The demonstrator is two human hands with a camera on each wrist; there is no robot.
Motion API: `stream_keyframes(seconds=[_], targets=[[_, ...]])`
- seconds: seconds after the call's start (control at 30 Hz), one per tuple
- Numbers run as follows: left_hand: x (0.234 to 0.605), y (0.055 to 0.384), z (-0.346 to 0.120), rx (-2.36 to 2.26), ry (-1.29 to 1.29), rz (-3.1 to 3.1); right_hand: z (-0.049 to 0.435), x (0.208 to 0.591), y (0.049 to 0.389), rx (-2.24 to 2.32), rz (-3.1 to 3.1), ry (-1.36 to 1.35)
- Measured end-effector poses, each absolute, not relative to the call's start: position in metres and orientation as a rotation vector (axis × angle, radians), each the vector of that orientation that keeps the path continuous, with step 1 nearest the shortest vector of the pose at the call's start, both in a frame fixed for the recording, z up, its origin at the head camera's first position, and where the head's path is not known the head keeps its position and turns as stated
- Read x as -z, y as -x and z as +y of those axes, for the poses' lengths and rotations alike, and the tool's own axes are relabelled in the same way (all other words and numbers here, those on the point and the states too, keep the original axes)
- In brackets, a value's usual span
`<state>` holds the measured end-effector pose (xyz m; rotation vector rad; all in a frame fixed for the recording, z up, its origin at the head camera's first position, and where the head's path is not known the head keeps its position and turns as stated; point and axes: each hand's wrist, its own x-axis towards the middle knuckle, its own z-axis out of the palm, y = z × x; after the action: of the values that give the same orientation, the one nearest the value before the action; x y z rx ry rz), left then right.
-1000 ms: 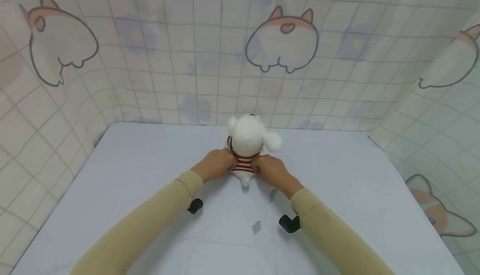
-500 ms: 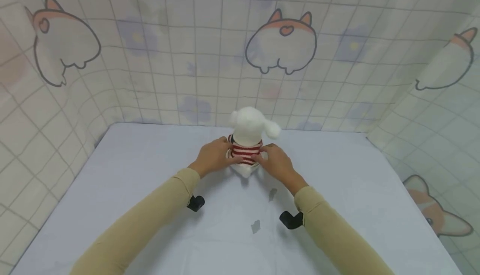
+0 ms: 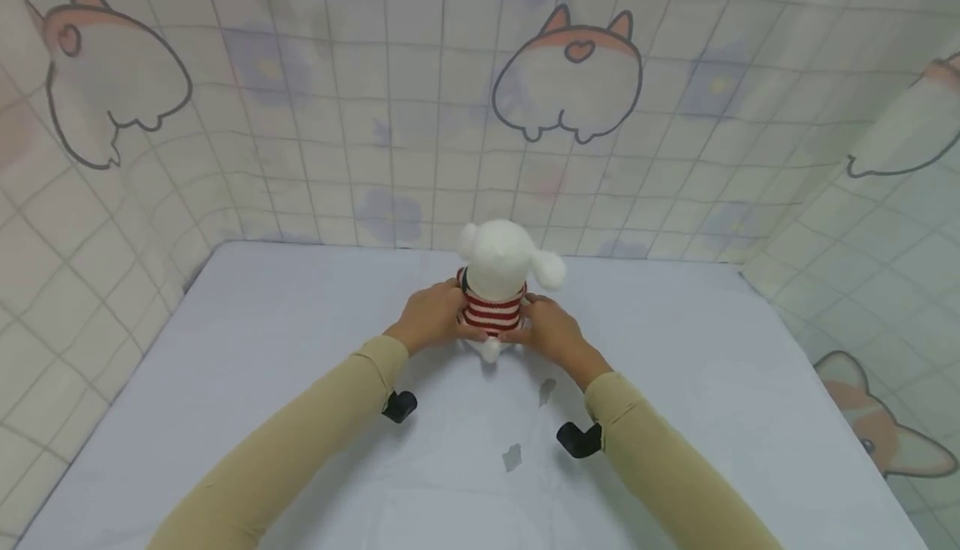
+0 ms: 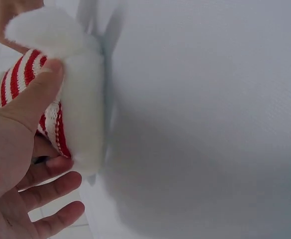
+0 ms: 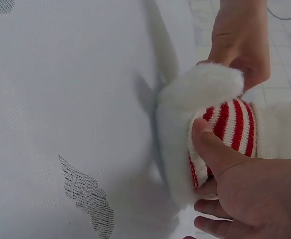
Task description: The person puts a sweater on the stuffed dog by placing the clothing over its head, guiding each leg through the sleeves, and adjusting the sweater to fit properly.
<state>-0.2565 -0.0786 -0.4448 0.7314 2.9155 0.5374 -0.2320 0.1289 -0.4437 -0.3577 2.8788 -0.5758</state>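
Note:
A white plush toy (image 3: pixel 501 254) sits upright near the table's far side, its back to me. It wears a red-and-white striped knit sweater (image 3: pixel 492 313). My left hand (image 3: pixel 433 317) is at its left side, pinching the sweater's lower edge; in the left wrist view the thumb lies on the knit and the other fingers spread below. My right hand (image 3: pixel 553 329) mirrors this, thumb on the hem (image 5: pixel 194 149) and a finger tucked at the sweater's side. Below the hem sticks out a fluffy white tail (image 3: pixel 490 351). The toy's front is hidden.
The toy stands on a pale table (image 3: pixel 300 308) before a hanging checked cloth (image 3: pixel 337 117) with corgi prints. Two grey patches (image 3: pixel 512 457) mark the tabletop. A black fitting (image 3: pixel 579 440) shows under each forearm.
The toy's head has come more upright. From fists bunching the sweater, both hands have loosened, and the thumbs have slid down the back to the hem, which now lies lower.

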Motion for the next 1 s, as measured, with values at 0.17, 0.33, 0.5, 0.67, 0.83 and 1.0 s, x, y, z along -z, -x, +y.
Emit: stream_keyframes(seconds=[0.17, 0.33, 0.5, 0.67, 0.83, 1.0], targets=[[0.441, 0.255, -0.075, -0.416, -0.739, 3.004, 0.127, 0.439, 0.231, 0.556, 2.929, 0.358], [0.438, 0.256, -0.071, -0.413, -0.741, 3.023, 0.126, 0.436, 0.229, 0.563, 2.974, 0.349], [0.44, 0.257, -0.073, -0.471, -0.746, 2.973, 0.13, 0.439, 0.229, 0.585, 2.947, 0.337], [0.436, 0.254, -0.083, -0.558, -0.71, 2.873, 0.131, 0.443, 0.228, 0.687, 2.904, 0.281], [0.431, 0.255, -0.094, -0.681, -0.599, 2.809, 0.129, 0.44, 0.226, 0.908, 2.875, 0.241], [0.432, 0.259, -0.096, -0.803, -0.501, 2.776, 0.125, 0.441, 0.225, 1.094, 2.859, 0.158]])
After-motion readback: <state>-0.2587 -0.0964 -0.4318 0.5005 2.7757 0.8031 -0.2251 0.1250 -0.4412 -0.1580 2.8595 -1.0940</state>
